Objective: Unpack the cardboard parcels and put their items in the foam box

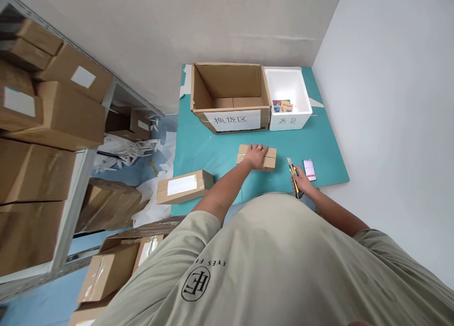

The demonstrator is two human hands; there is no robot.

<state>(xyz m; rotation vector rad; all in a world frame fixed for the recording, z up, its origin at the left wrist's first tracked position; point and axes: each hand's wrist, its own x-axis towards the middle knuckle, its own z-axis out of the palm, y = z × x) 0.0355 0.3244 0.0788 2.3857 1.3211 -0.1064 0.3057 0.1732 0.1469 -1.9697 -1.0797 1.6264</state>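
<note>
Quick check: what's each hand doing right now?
Left hand: open, flat on the small cardboard box.
Right hand: shut around the utility knife.

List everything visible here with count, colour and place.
small box: one, brown, on the mat under the left hand
utility knife: one, yellow-black, in the right hand
phone: one, pale screen, beside the knife
open carton: one, brown, mat's far edge
foam box: one, white, right of the carton
labelled box: one, brown, mat's left edge
mat: one, teal, floor
shelf boxes: several, brown, left
left hand: one, flat on small box
right hand: one, gripping the knife
</note>
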